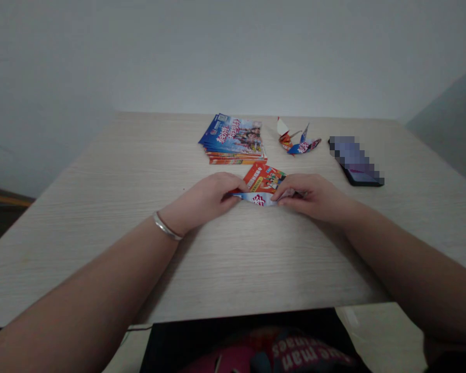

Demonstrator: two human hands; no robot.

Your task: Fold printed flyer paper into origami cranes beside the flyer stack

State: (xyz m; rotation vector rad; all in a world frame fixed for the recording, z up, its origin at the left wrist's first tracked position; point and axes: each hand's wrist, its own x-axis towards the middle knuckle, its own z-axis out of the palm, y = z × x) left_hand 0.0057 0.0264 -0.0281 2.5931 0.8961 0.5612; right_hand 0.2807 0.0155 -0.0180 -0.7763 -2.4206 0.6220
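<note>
Left hand [216, 194], right hand [314, 196] pinching folded leaflet [261, 180] — leaflet stack [235, 135], paper cranes [303, 147] beyond on table [233, 264].

We see a black phone [355, 161] on the right of a wood-grained table [101, 207]; a pale wall [233, 57] stands behind.

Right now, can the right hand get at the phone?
Likely yes: the phone lies beyond and right of the right hand, with nothing visible between them; that hand does hold the folded paper, though.
</note>
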